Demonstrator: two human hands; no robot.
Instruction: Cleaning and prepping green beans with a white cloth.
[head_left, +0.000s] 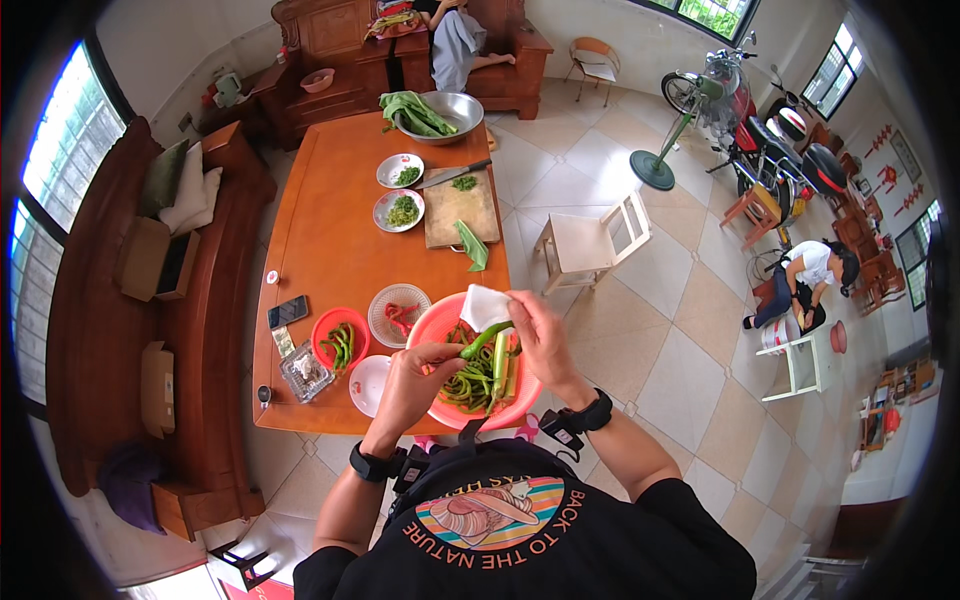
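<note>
Over a large pink plastic basin (530, 397), my left hand (422, 377) pinches one end of a long green chili pepper (486, 339). My right hand (546, 337) holds a white cloth or paper towel (486, 306) by its corner, close to the pepper's other end; whether it also grips the pepper is hard to tell. Inside the basin lie many green peppers (466, 390), some red ones and thick pale-green stalks (500, 367). Left of the basin are a white bowl (367, 386), a white mesh basket (381, 328) with red peppers (400, 315), and a red basket (319, 321) with green peppers (341, 345).
Farther along the wooden table (322, 225) are a cutting board (450, 214) with a knife (454, 173), two bowls of chopped greens (406, 176), and a metal basin (465, 112) with leaves. A phone (288, 312) and glass ashtray (307, 379) lie left. A chair (581, 240) stands right; two people sit farther off.
</note>
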